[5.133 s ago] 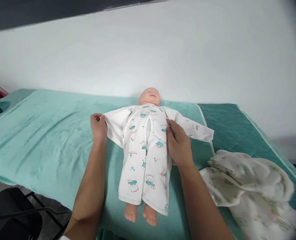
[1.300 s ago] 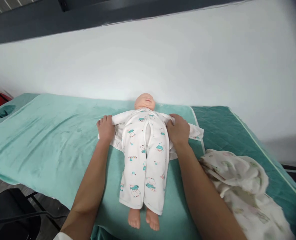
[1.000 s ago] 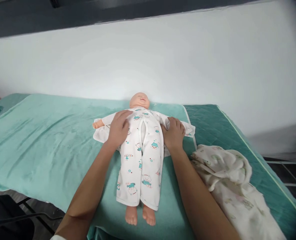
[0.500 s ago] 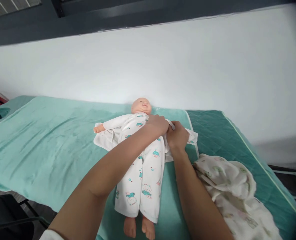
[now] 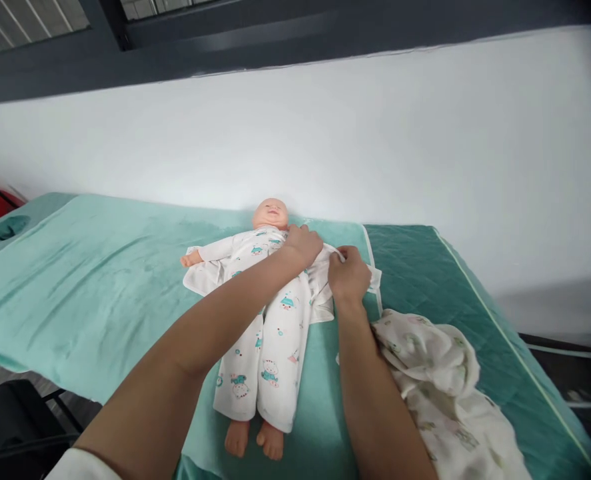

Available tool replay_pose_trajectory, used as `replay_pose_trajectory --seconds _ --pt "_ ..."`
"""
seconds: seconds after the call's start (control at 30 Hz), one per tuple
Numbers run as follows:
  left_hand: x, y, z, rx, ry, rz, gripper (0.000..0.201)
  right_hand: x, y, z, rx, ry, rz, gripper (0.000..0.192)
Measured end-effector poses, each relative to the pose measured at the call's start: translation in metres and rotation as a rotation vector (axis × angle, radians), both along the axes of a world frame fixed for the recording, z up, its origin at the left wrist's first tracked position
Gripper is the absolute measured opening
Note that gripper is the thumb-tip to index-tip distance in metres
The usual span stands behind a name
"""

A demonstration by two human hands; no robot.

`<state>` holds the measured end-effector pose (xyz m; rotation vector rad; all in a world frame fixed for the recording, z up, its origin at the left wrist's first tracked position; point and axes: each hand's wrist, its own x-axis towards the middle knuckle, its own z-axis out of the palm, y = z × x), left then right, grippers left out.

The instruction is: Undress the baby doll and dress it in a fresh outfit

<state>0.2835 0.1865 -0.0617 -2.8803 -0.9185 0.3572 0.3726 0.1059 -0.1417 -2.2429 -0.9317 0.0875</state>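
A baby doll (image 5: 270,213) lies on its back on the light green sheet, head toward the wall and bare feet toward me. It wears white printed pants (image 5: 282,333) and a white top (image 5: 220,250), whose sleeve covers the arm at picture left. My left hand (image 5: 305,245) is closed on the top near the doll's other shoulder. Farther right, my right hand (image 5: 349,272) pinches the sleeve (image 5: 320,277) on that side. White cloth stretches between my hands, and the sleeve's end pokes out beyond my right hand. The doll's arm there is hidden.
A crumpled white printed cloth (image 5: 440,373) lies by my right forearm. Under the light green sheet (image 5: 110,267) shows a darker quilted cover (image 5: 415,267). A white wall (image 5: 295,140) stands behind the bed. A black object (image 5: 10,420) is at the lower left.
My hands have moved slightly apart, and more of the sleeve cloth shows between them. The view has shifted, so the doll and bed sit farther left in the picture.
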Motion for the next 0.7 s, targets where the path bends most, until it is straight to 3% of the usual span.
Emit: replay_pose_trajectory --seconds 0.13,0.4,0.7 --pt "-0.009 0.005 0.003 0.009 0.043 0.011 0.041 0.002 0.001 -0.003 0.007 0.063 -0.018 0.033" --pt "0.014 -0.003 -0.023 -0.062 0.025 -0.039 0.035 0.002 0.006 -0.006 -0.050 0.084 0.041 0.032" --pt "-0.007 0.003 -0.001 0.016 0.010 -0.079 0.037 0.010 0.000 -0.011 0.240 0.286 0.006 0.028"
